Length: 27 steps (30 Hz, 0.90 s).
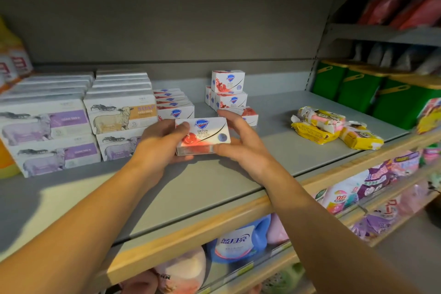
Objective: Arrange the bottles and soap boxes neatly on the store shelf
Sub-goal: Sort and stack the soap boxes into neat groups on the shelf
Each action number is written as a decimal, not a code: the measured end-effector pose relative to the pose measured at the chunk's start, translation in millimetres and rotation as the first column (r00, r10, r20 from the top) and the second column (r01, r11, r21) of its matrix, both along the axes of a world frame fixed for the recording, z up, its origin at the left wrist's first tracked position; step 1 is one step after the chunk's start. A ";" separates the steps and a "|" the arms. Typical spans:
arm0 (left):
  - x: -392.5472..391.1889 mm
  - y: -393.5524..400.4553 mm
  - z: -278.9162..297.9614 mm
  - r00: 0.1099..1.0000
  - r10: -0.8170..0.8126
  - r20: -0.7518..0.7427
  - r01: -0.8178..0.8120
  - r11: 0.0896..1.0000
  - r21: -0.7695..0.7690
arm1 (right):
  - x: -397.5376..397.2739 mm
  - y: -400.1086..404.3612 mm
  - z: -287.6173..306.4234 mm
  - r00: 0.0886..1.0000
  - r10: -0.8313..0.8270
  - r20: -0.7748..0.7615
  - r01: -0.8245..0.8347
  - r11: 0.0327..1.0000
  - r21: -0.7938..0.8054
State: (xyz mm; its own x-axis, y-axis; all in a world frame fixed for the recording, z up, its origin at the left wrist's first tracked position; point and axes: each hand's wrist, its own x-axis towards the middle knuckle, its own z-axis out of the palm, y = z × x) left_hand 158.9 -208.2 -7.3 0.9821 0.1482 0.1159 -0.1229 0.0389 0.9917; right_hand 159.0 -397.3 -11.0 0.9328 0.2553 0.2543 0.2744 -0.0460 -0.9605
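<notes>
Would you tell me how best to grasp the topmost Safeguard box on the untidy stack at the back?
Grip the topmost Safeguard box by its two short ends, coming from the front: it stands highest, both ends exposed, with lower boxes underneath.

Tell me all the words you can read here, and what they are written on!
"Safeguard" and "DETOX": soap box held by the left hand and right hand.
"SOAP": tan sheep soap box.
"蓝月亮": blue detergent bottle below.
"立白": white refill pouch.
Purple sheep boxes, yellow packets: print too blurred to read.
</notes>
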 end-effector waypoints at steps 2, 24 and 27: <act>-1.9 -0.6 0.2 1.000 -0.004 -0.022 0.002 0.998 -0.066 | 1.8 0.4 -1.3 1.000 -0.027 -0.008 0.027 1.000 -0.003; -9.0 0.3 7.0 0.993 0.040 0.113 -0.056 0.989 0.136 | 11.5 1.5 -1.6 0.959 -0.232 -0.163 0.235 0.972 0.003; -8.1 1.9 5.6 0.991 0.018 0.134 -0.040 0.985 0.170 | 11.4 2.3 -0.5 0.960 -0.207 -0.186 0.220 0.974 0.053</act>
State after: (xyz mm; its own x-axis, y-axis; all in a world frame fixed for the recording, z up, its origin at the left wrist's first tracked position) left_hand 150.8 -206.3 -1.7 0.9522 0.1431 0.2699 -0.2512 -0.1359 0.9583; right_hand 170.4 -395.0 -11.6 0.9955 0.0323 0.0893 0.0898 -0.0134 -0.9959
